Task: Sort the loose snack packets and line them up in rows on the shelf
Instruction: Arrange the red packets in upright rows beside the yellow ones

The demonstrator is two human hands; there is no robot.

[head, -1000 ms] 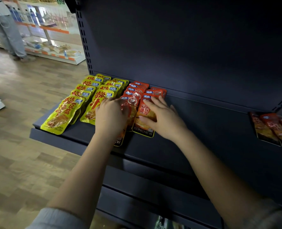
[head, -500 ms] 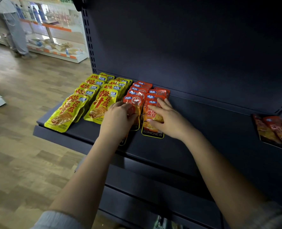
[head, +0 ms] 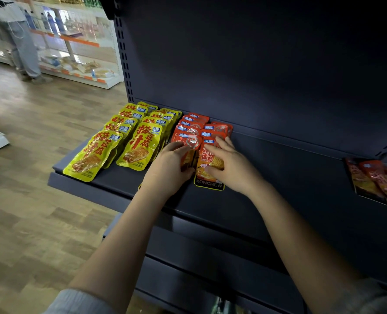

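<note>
Four rows of packets sit on the dark shelf (head: 267, 177) from my view: two of yellow packets (head: 140, 146) at about ten o'clock from my hands, and two of red packets (head: 196, 126) running back toward twelve o'clock, overlapped like shingles. A few loose red packets (head: 378, 180) lie well apart at three o'clock, not yet sorted.

My left hand (head: 168, 168) is on the front of the left red row, thumb and fingers curled round the front pouch there; most of that pouch is hidden under the hand. My right hand (head: 231, 165) lies on the front red packet (head: 209, 168) of the right row, fingers fairly straight and pressing on its face, thumb against the near part, so I read that grip as apart and flat rather than clamped.

I judge these pouches to be light, thin and soft, with glossy film that will slide easily over its neighbours and over the painted metal. The shine on the round printed seal suggests a slick surface. Pinching the middle would crumple the filling, so I would take each one by its flat sealed edge, top or bottom, or nudge it with flat fingers from the sides. The overlapped rows could fan out or slip if pushed hard from the front, so gentle, even pressure from both sides seems the safer way to square them.
</note>
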